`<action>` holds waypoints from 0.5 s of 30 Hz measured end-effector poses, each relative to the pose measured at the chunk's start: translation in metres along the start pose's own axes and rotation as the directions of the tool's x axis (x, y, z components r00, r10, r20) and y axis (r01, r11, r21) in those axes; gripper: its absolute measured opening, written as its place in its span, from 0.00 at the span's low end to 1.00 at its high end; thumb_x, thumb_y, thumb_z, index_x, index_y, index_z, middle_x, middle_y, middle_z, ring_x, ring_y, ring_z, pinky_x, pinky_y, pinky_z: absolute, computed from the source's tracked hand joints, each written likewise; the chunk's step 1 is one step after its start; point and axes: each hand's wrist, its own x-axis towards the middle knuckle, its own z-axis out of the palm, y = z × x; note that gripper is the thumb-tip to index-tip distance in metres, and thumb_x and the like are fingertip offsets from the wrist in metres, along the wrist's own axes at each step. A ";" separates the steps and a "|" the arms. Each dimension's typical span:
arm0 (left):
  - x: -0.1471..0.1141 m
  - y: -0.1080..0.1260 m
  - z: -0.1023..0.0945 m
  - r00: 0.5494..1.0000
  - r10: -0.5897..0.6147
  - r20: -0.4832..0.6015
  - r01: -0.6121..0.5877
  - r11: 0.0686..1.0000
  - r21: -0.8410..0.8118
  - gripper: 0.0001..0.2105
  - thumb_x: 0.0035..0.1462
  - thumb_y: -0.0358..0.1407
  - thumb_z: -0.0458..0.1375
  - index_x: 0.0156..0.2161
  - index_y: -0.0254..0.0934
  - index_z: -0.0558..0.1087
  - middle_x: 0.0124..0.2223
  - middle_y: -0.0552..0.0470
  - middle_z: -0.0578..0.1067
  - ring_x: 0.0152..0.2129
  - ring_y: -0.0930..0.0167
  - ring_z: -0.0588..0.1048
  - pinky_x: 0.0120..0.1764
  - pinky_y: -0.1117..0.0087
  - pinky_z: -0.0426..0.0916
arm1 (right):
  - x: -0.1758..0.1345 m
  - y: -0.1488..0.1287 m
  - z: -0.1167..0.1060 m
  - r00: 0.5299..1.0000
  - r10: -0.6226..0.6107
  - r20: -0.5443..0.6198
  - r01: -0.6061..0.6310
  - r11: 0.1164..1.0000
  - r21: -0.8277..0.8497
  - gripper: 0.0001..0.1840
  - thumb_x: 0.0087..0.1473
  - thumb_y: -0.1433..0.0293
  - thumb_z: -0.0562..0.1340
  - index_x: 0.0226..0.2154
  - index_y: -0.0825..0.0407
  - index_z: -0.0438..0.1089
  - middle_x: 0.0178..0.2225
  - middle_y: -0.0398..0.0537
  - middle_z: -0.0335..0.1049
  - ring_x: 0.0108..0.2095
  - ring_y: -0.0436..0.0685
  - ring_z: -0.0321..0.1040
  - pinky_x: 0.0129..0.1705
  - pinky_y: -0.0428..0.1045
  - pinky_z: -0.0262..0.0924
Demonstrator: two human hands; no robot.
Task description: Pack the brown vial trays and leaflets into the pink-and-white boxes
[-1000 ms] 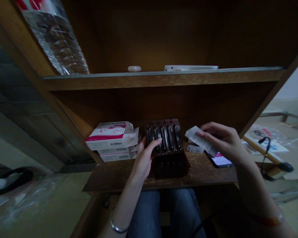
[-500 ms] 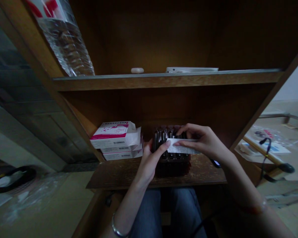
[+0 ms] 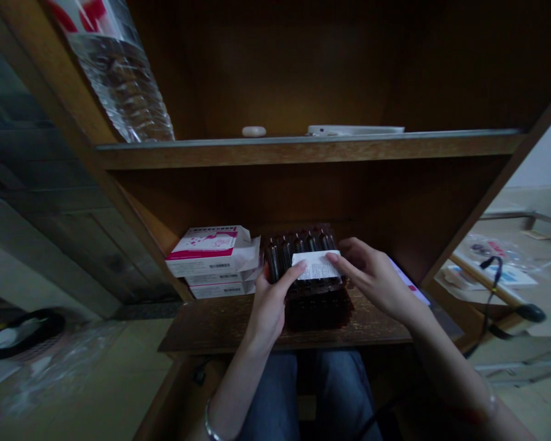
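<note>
our left hand (image 3: 267, 301) props the dark tray of vials (image 3: 305, 269) up on the shelf (image 3: 211, 324), thumb pinning a folded paper leaflet (image 3: 316, 265) flat across it; our right hand (image 3: 374, 278) pinches the leaflet's other end, beside the pink-and-white boxes (image 3: 213, 260).

Stacked boxes (image 3: 213, 260) left of vial tray (image 3: 303, 269), folded slip (image 3: 316, 265) on it, perhaps a phone (image 3: 408, 282) right.
</note>
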 end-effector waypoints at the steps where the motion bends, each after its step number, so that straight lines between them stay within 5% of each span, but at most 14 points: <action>1: 0.000 0.000 0.000 1.000 -0.001 -0.004 0.001 1.000 -0.005 0.22 0.38 0.36 0.73 0.42 0.35 0.78 0.40 0.50 0.82 0.42 0.62 0.79 0.48 0.63 0.73 | -0.001 -0.001 0.003 0.999 0.022 0.024 -0.025 0.993 0.114 0.23 0.56 0.49 0.61 0.42 0.52 0.69 0.32 0.48 0.75 0.31 0.57 0.71 0.31 0.50 0.63; 6: -0.001 0.000 0.001 0.999 0.028 0.025 -0.029 1.000 0.013 0.22 0.40 0.36 0.73 0.44 0.37 0.77 0.40 0.51 0.81 0.46 0.62 0.78 0.51 0.63 0.72 | 0.000 -0.005 0.013 0.993 0.107 0.053 -0.119 0.850 0.514 0.23 0.53 0.54 0.66 0.45 0.51 0.73 0.37 0.48 0.78 0.38 0.56 0.74 0.39 0.50 0.68; 15: -0.003 0.001 0.004 0.996 0.030 0.082 -0.043 0.986 0.161 0.22 0.43 0.38 0.71 0.45 0.37 0.76 0.45 0.50 0.80 0.45 0.63 0.77 0.49 0.66 0.70 | 0.001 0.004 0.018 0.974 0.185 0.133 -0.225 0.681 0.697 0.24 0.37 0.64 0.77 0.39 0.51 0.74 0.36 0.46 0.80 0.33 0.53 0.74 0.40 0.49 0.68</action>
